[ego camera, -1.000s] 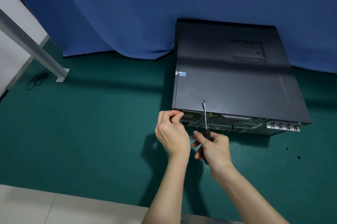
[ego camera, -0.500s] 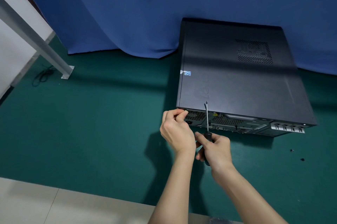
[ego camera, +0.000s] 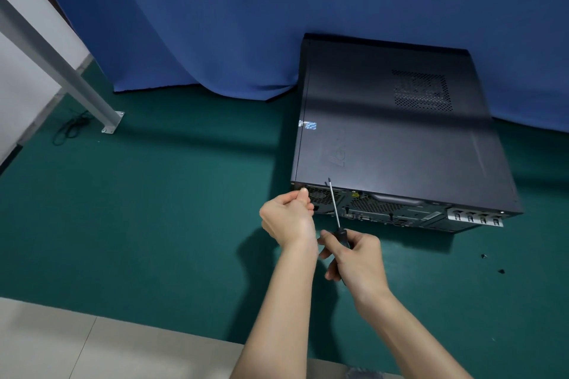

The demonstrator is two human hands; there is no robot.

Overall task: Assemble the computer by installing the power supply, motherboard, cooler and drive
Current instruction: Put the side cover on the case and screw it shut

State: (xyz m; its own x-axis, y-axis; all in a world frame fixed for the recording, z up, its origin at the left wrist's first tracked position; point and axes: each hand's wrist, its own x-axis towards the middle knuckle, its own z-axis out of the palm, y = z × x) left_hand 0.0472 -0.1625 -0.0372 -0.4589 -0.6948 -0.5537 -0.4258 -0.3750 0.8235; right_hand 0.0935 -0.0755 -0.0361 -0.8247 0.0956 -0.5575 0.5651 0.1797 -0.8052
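A black computer case (ego camera: 397, 138) lies flat on the green mat, side panel closed, its rear panel facing me. My left hand (ego camera: 288, 218) is at the rear panel's upper left corner, thumb and fingers pinched together at a small screw there; the screw itself is mostly hidden. My right hand (ego camera: 354, 258) grips the black handle of a screwdriver (ego camera: 334, 204), whose thin shaft points up in front of the rear vent grille. Power supply, motherboard, cooler and drive are not visible.
Two small dark screws (ego camera: 484, 256) lie on the green mat (ego camera: 154, 209) at the right. A grey metal leg (ego camera: 77, 86) slants down at the left, with a black cable (ego camera: 72, 127) beside its foot. A blue curtain (ego camera: 277, 9) hangs behind; pale floor tiles (ego camera: 77, 344) border the mat.
My left hand's fingers have shifted at the case's rear corner, the thumb now pressed to the fingertips. The right hand with the screwdriver has barely moved. The view has drifted slightly.
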